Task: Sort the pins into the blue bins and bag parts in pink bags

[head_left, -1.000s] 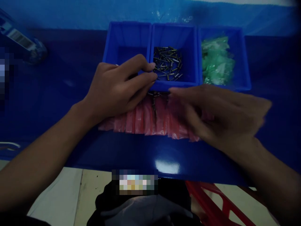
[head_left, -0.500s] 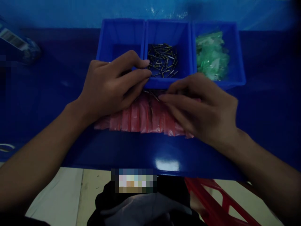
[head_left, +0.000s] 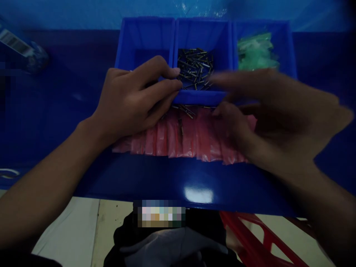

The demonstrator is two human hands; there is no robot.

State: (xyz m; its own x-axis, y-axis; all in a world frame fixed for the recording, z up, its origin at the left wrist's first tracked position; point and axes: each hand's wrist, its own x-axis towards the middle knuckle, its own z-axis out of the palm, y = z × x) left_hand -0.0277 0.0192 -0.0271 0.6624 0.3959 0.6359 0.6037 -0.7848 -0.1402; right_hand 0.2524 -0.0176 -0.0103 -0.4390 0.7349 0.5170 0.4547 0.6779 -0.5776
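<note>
My left hand (head_left: 139, 94) grips the front rim near the corner of the middle blue bin (head_left: 196, 97), its fingertips over the edge. This bin holds many small metal rivets (head_left: 196, 68). My right hand (head_left: 280, 115) is blurred; its thumb and fingers are apart, and nothing shows between them. It hovers over the right end of a row of pink plastic bags (head_left: 175, 142) and in front of the right bin. A few loose rivets (head_left: 187, 111) lie on the bags' upper edges, just before the middle bin.
The left blue bin (head_left: 147, 31) stands beside the middle one. Green plastic bags (head_left: 257, 50) fill part of the right bin (head_left: 287, 44). A can (head_left: 25, 50) lies at far left on the blue table (head_left: 155, 178). A red stool (head_left: 256, 241) stands below the table edge.
My right hand has moved right and its thumb and fingers have spread, from a pinch over the loose rivets. My left hand stays in place. The view has shifted slightly.
</note>
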